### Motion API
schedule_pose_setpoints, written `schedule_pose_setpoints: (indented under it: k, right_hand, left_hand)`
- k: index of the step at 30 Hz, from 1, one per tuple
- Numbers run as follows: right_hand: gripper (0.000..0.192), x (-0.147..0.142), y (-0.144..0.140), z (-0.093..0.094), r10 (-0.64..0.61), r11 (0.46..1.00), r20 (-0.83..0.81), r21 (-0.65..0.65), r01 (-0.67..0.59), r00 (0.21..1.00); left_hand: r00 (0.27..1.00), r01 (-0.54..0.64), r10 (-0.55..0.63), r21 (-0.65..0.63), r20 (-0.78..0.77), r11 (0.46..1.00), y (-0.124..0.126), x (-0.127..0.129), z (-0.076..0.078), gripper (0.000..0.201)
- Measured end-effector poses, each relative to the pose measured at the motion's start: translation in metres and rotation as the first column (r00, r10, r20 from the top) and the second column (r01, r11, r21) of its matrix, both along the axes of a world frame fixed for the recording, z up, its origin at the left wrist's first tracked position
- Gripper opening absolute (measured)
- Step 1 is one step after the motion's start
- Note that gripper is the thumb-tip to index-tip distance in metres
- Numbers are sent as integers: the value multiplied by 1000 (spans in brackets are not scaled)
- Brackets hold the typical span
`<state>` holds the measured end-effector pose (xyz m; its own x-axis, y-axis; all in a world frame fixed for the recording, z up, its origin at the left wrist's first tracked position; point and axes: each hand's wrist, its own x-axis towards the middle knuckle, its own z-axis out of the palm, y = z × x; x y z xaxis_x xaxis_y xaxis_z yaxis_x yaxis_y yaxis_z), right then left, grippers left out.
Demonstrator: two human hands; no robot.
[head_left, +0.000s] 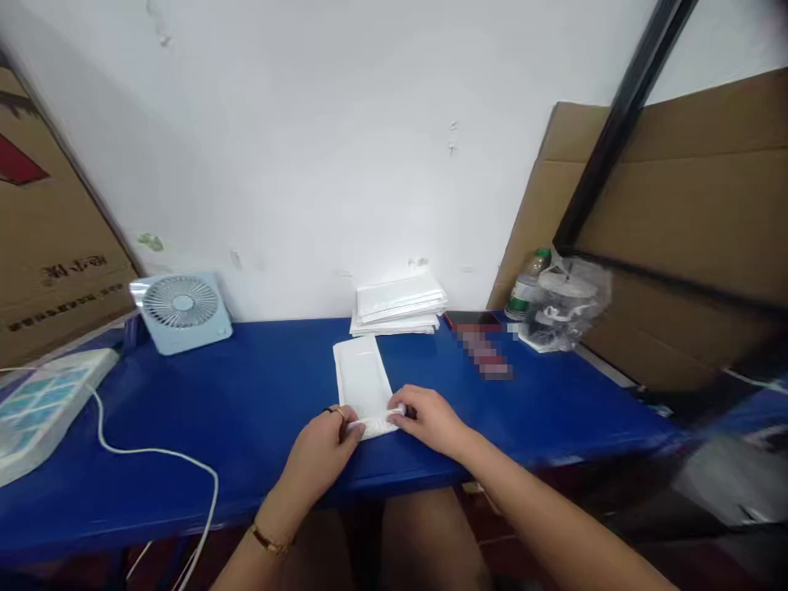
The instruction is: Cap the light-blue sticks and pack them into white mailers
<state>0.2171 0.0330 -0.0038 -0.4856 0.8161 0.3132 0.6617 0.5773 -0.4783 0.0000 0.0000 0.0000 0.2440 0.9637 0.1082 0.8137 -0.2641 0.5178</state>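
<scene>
A white padded envelope [363, 373] lies lengthwise on the blue table, its near end towards me. My left hand [323, 447] pinches the near left corner between thumb and fingers; a ring and a bracelet show on it. At the near right corner my right hand [428, 417] grips the edge with fingers curled and thumb underneath. Between the two hands the near end looks creased or folded over. Behind it, against the wall, a stack of similar white envelopes [400, 304] lies flat.
The blue table [258, 386] carries a light blue fan [181, 312], a white power strip or case [55, 402] and a white cable [160, 451] on the left. Towards the right are a dark phone-like slab [474, 321], a bottle [526, 287] and a plastic-bagged cup [560, 304]. Cardboard [695, 180] flanks the table.
</scene>
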Motion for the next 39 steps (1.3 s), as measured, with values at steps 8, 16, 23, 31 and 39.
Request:
schedule_pose_setpoints:
  k: [8, 16, 23, 31, 39]
  right_hand:
    - [24, -23, -23, -1, -23, 860, 319, 490, -144, 948]
    - [19, -38, -2, 5, -32, 800, 255, 586, -128, 966]
    - [27, -47, 21, 34, -330, 939, -778, -330, 100, 534]
    - [33, -76, 47, 21, -444, 792, -828, -541, -283, 341]
    - [26, 4, 121, 43, -295, 928, -446, 78, 365, 845]
  left_hand:
    - [972, -39, 76, -165, 221, 985, 26, -1, -1, 9]
    - [570, -47, 309, -345, 762, 938, 36, -12, 7, 28]
    - [-104, 51, 515, -512, 851, 857, 23, 12, 21, 27]
    - [-131, 21, 507, -509, 852, 860, 69, 31, 20, 21]
    - [-188, -412, 544, -568, 818, 712, 170, -31, 14, 22]
